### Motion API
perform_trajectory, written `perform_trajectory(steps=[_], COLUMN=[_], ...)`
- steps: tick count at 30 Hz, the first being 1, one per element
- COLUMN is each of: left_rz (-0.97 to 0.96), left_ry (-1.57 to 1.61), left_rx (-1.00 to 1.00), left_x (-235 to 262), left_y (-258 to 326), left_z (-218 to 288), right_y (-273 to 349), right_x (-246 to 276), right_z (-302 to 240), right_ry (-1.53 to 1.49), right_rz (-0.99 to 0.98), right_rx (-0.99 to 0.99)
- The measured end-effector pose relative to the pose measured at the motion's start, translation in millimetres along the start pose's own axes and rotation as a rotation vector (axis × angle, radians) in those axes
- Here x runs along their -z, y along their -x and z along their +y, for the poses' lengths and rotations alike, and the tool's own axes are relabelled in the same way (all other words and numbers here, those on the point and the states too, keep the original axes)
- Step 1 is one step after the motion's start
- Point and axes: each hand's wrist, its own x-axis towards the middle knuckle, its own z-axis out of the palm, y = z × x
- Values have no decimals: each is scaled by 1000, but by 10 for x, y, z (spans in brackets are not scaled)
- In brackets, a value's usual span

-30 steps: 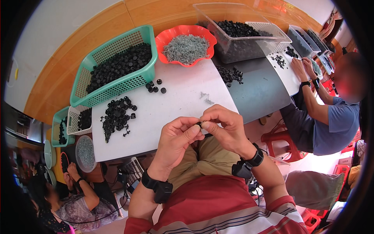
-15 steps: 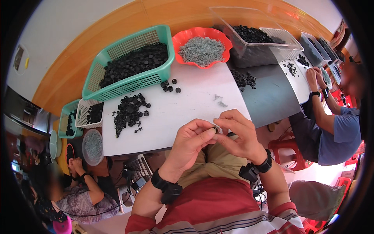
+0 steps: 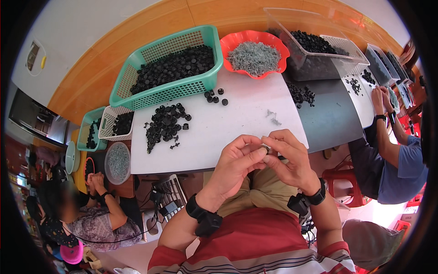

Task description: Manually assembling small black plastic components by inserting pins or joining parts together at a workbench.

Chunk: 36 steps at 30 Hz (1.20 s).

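Observation:
Just past the table's front edge, above my lap, my left hand (image 3: pixel 235 166) and my right hand (image 3: pixel 293 160) meet fingertip to fingertip. Between them is a small dark round part (image 3: pixel 267 149), mostly covered by the fingers. My left thumb and forefinger pinch it from one side, while my right thumb and fingertips close on it from the other. A few thin silvery metal pieces (image 3: pixel 273 119) lie on the white tabletop (image 3: pixel 214 146) beyond my hands. Farther left on it sits a heap of small black plastic parts (image 3: pixel 165 122), with several black caps (image 3: pixel 224 102) nearby.
Along the back stand a green basket (image 3: pixel 159 98) of black parts, a red scalloped bowl (image 3: pixel 284 51) of metal pieces and a clear bin (image 3: pixel 315 68). Smaller baskets and a round tub (image 3: pixel 119 182) are at left. One person (image 3: pixel 102 210) sits left, another (image 3: pixel 388 150) right.
My view has turned slightly, so the table and baskets sit farther right in the picture. Both hands stay together on the small part, with only slight finger movement.

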Motion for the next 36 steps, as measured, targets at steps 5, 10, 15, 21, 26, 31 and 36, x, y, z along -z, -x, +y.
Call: perform_trajectory(steps=[5,10,15,21,26,31,36], left_rz=[39,57,81,135,126,125,208], left_ry=[-14,-9,66,88,110,92,-43], left_rx=[0,-3,-5,1,-2,-15,-37], left_x=[-66,14,-63,-62,-62,-86,-171], left_y=[1,-7,-9,4,9,14,60], left_z=[6,-19,-4,-29,-55,-46,16], right_y=[27,-22,23,26,9,30,71], right_x=[-39,-80,-97,-163,-180,-212,-236], right_z=[21,-7,86,99,77,124,157], right_ry=[-23,-49,-12,81,167,198,195], right_rz=[77,114,165,232,257,269,247], right_rx=[-16,-34,25,70,100,122,101])
